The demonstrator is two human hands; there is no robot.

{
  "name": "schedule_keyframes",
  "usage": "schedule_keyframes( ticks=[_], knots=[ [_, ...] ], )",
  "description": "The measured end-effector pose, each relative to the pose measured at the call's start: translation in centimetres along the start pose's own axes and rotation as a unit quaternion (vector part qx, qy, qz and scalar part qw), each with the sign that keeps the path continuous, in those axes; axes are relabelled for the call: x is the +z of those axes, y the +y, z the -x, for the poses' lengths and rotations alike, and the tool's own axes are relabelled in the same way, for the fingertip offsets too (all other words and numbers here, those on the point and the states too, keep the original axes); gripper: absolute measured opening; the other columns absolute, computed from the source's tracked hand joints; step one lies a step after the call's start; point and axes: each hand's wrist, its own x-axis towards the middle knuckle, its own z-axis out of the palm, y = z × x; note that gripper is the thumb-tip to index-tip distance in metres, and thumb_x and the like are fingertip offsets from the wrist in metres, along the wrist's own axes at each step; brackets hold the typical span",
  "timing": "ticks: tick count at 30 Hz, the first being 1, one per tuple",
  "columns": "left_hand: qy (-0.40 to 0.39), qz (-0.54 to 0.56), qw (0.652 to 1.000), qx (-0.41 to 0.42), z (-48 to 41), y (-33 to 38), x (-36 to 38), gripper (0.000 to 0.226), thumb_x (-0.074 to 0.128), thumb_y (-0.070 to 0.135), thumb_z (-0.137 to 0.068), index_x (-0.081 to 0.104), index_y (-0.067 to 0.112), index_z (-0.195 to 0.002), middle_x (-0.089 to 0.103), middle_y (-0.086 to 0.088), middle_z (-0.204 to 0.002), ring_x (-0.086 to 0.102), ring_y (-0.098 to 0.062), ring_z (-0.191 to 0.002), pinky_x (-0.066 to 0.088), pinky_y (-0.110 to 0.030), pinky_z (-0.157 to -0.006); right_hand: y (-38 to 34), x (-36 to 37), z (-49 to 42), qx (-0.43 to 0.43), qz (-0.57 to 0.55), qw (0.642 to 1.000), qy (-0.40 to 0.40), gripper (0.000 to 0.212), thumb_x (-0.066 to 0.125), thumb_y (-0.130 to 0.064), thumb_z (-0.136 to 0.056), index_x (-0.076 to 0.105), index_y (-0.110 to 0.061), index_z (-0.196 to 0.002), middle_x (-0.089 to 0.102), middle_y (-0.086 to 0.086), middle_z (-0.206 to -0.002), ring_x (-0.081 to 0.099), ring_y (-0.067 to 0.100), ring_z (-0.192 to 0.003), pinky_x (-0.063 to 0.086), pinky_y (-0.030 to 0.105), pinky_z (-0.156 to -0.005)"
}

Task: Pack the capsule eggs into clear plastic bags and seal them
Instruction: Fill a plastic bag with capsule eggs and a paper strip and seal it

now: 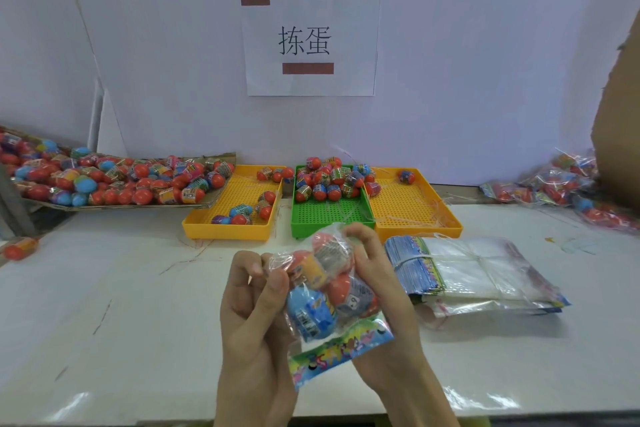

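Note:
A clear plastic bag [322, 291] with a colourful printed header holds several capsule eggs, red, blue and orange, above the white table's near middle. My left hand [252, 302] pinches the bag's upper left edge between thumb and fingers. My right hand [377, 274] grips the bag's right side, fingers curled over its top. The header end points down toward me. A stack of empty bags [474, 270], bundled with a band, lies just right of my hands.
Three perforated trays stand at the back: a yellow one [225, 225] with several eggs, a green one [329, 218] heaped with eggs, another yellow one [415, 215] with one egg. A cardboard sheet [214, 199] piled with eggs lies far left. Filled bags [568, 191] are heaped far right. A stray egg [20, 248] sits at the left edge.

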Motion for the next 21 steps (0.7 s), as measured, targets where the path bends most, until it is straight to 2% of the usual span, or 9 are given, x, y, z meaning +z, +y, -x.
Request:
schedule_keyframes(
  ticks=[1,3,6,9,11,12,14,17,21],
  knots=[
    [0.006,-0.017,1.0,0.013,-0.1,0.2,-0.2,0.058,0.103,0.036,-0.039,0.06,0.02,-0.074,0.064,-0.008,-0.081,0.069,-0.019,-0.071,0.061,-0.032,-0.058,0.2,0.5,-0.3,-0.036,0.006,0.999,0.014,0.016,0.049,-0.009,-0.102,0.057,-0.006,-0.116,0.06,0.015,-0.096,0.069,0.002,-0.074,0.053,0.013,-0.065],
    [0.023,-0.075,0.995,0.057,-0.5,0.5,-0.6,0.057,0.102,0.041,-0.039,0.06,0.022,-0.074,0.063,-0.007,-0.08,0.066,-0.019,-0.073,0.062,-0.032,-0.067,0.8,-0.1,0.2,-0.115,0.051,0.991,0.039,0.029,0.06,-0.014,-0.093,0.07,-0.024,-0.119,0.065,0.003,-0.112,0.067,0.02,-0.099,0.059,0.031,-0.075],
    [0.034,-0.141,0.981,0.129,-0.7,0.5,-0.8,0.047,0.098,0.032,-0.048,0.059,0.023,-0.073,0.06,-0.004,-0.073,0.063,-0.016,-0.07,0.061,-0.029,-0.081,0.3,-1.0,0.4,-0.166,0.202,0.963,0.06,0.044,0.049,-0.006,-0.092,0.074,-0.029,-0.12,0.07,-0.013,-0.117,0.064,0.016,-0.115,0.056,0.031,-0.09],
    [0.031,-0.214,0.955,0.201,-0.6,0.4,-0.7,0.026,0.083,0.022,-0.062,0.06,0.027,-0.073,0.059,0.0,-0.072,0.056,-0.014,-0.062,0.055,-0.02,-0.066,-0.2,-0.5,0.3,-0.075,0.189,0.979,-0.025,0.044,0.041,-0.02,-0.093,0.065,-0.034,-0.127,0.068,-0.023,-0.124,0.057,-0.001,-0.125,0.044,0.017,-0.102],
    [0.03,-0.254,0.937,0.237,-0.5,0.3,-0.4,0.03,0.084,0.014,-0.069,0.06,0.031,-0.075,0.061,0.003,-0.072,0.056,-0.012,-0.061,0.053,-0.018,-0.06,-0.1,0.8,0.3,-0.029,0.181,0.982,-0.05,0.038,0.044,-0.037,-0.099,0.064,-0.029,-0.131,0.066,-0.023,-0.122,0.056,-0.002,-0.124,0.044,0.019,-0.105],
    [0.031,-0.261,0.933,0.247,-0.5,0.1,-0.3,0.032,0.082,0.009,-0.071,0.06,0.032,-0.075,0.062,0.004,-0.073,0.058,-0.011,-0.063,0.053,-0.018,-0.06,0.0,1.4,0.1,0.0,0.168,0.985,-0.049,0.048,0.047,-0.047,-0.1,0.059,-0.023,-0.139,0.064,-0.021,-0.127,0.054,0.001,-0.127,0.043,0.022,-0.108],
    [0.037,-0.251,0.936,0.246,-0.5,-0.5,-0.1,0.03,0.072,0.004,-0.075,0.061,0.032,-0.075,0.065,0.005,-0.074,0.062,-0.01,-0.066,0.054,-0.018,-0.062,0.7,2.3,0.3,0.01,0.194,0.979,-0.06,0.077,0.043,-0.072,-0.091,0.038,-0.029,-0.154,0.051,-0.03,-0.14,0.045,-0.003,-0.136,0.04,0.026,-0.112],
    [0.065,-0.225,0.945,0.228,-0.7,-0.8,-0.4,0.028,0.069,0.003,-0.075,0.061,0.03,-0.072,0.066,0.003,-0.074,0.065,-0.011,-0.07,0.056,-0.019,-0.066,1.4,2.8,0.9,-0.037,0.257,0.963,-0.076,0.081,0.033,-0.086,-0.084,0.022,-0.049,-0.155,0.052,-0.038,-0.125,0.049,-0.01,-0.121,0.042,0.024,-0.104],
    [0.078,-0.204,0.953,0.21,-0.7,-0.7,-0.6,0.032,0.075,0.001,-0.077,0.062,0.029,-0.069,0.065,0.002,-0.074,0.065,-0.01,-0.069,0.057,-0.019,-0.064,1.7,2.9,0.4,-0.068,0.313,0.945,-0.061,0.069,0.027,-0.08,-0.089,0.02,-0.055,-0.153,0.052,-0.037,-0.088,0.052,-0.011,-0.091,0.04,0.015,-0.085]
  ],
)
